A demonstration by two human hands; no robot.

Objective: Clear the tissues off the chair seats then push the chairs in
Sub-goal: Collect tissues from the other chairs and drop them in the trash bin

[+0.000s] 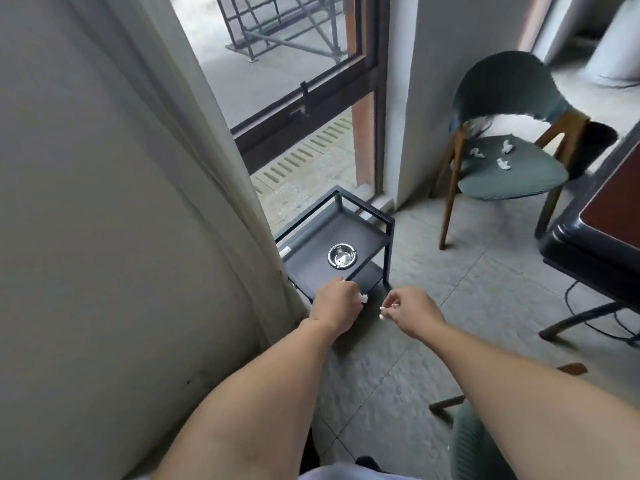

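1. Because the tissues are only crumpled paper, I judge them nearly weightless, soft and easy to crush or tear, so a light fingertip pinch on the bulk of each wad should do; a draught or a brushing sleeve could scatter them.
2. Left hand (337, 303): curled closed over the near edge of the small black side rack (388, 233), with a scrap of white tissue (468, 160) material showing at its fingertips, so it appears to hold a wad.
3. Right hand (414, 308): fingers drawn together in a pinch on a small white piece, just beside the left hand and a little farther from the rack.
4. Just beyond the left hand, on the rack's upper tray, sits a metal ashtray (342, 256); whether the held paper is meant for it is only a guess.
5. Three more wads lie well beyond and to the right of the right hand, on the seat of the green chair (512, 174) by the wall, apart from each other.
6. That chair stands clear of the dark counter (588, 233) farther right of the right hand, so pushing in is not yet done.
7. Close below the right forearm, part of another green chair shows; its seat is out of view.
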